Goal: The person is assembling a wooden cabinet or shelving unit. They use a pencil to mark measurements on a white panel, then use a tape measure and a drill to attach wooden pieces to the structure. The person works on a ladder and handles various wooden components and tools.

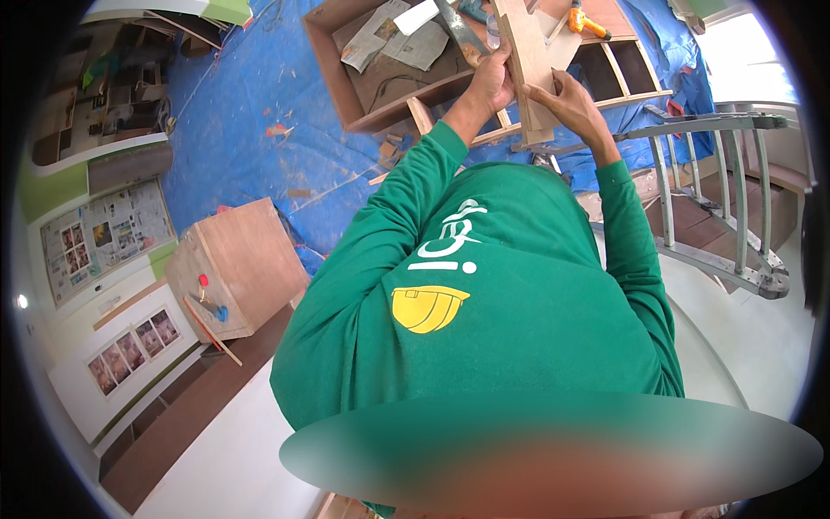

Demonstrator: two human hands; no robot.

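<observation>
A long, pale wooden board (532, 60) stands lengthwise in front of me, over an open cabinet frame (328, 65). My left hand (491, 85) is closed at the board's left edge, its thumb along the wood. A wide grey metal blade, like a handsaw's (462, 35), runs up to that hand; whether the hand also touches it I cannot tell. My right hand (571, 105) grips the board's right side, thumb on the face and fingers bent behind it. Just left of the board stands a clear bottle (494, 33). Newspaper sheets (415, 48) lie inside the frame.
An orange drill (590, 22) rests on the frame's far right. Close on my right is a metal ladder (735, 173). A blue sheet (233, 130) with wood scraps covers the floor. To the left stands a wooden box (255, 259) with small tools on it.
</observation>
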